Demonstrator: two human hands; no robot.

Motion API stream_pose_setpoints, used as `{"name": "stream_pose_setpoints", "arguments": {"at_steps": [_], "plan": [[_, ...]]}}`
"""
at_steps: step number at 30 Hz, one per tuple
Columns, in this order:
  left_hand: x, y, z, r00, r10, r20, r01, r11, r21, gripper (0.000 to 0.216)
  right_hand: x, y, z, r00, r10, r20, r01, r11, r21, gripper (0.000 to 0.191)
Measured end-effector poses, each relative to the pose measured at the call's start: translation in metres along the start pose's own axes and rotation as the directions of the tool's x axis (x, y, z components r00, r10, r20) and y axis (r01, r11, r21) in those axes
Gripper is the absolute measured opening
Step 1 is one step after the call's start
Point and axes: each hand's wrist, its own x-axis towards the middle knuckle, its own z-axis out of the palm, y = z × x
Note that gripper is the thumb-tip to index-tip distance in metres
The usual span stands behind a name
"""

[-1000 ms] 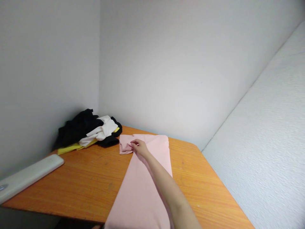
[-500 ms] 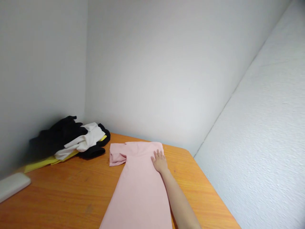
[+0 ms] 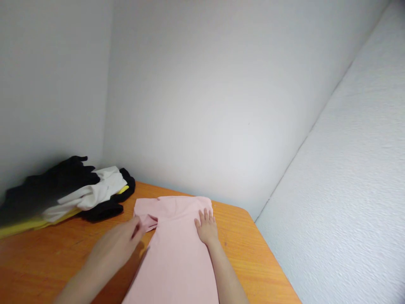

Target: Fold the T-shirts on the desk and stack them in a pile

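Pink long fabric garment (image 3: 177, 257) is lying under our right hand (image 3: 207, 227), which is pressing flat, fingers spread, gripping nothing. Our blurred left hand (image 3: 118, 247), loosely open, is reaching its crumpled sleeve (image 3: 147, 220) on the orange wooden table (image 3: 247, 253).

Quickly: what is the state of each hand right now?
Left hand: blurred, fingertips at the sleeve of the pink garment; open or closed cannot be told.
Right hand: open, palm flat on the pink garment.

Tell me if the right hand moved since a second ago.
Yes: the right hand went rightward, from the crumpled sleeve of the pink cloth garment to its right edge.
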Motion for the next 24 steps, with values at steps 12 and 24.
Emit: {"name": "stream_pose_setpoints", "arguments": {"at_steps": [12,24], "plan": [[0.181,-0.046,0.035,0.997,0.055,0.055,-0.065,0.980,0.190,0.013,0.007,0.006,0.014,0.998,-0.010,-0.067,0.012,1.000,0.028,0.060],[0.199,-0.071,0.031,0.977,0.125,0.174,-0.147,0.982,0.118,0.012,0.005,0.003,0.011,0.999,0.006,-0.049,-0.006,1.000,-0.003,0.057]]}}
